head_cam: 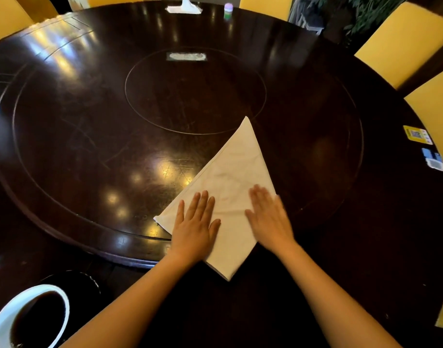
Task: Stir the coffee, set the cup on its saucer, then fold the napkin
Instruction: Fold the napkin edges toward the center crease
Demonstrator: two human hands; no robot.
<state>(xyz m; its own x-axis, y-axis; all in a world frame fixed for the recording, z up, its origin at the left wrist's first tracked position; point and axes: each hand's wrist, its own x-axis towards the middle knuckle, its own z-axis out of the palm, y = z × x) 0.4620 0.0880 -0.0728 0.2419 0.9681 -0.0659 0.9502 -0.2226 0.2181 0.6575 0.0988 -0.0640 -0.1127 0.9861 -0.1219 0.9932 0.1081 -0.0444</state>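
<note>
A white napkin (234, 177) lies folded into a triangle on the dark round table (89, 146), its tip pointing away from me. My left hand (195, 227) rests flat on its near left part with fingers spread. My right hand (268, 217) lies flat on its right edge, slightly blurred. Neither hand grips anything. A white cup (12, 317) filled with dark coffee is at the bottom left corner. Behind it a dark saucer (74, 280) is partly visible; whether the cup stands on it I cannot tell.
A raised turntable (195, 91) fills the table's middle. At the far edge stand a tissue box (184, 7) and a small purple-green bottle (228, 10). Yellow and blue stickers (416, 134) sit at the right rim. Yellow chairs (401, 43) ring the table.
</note>
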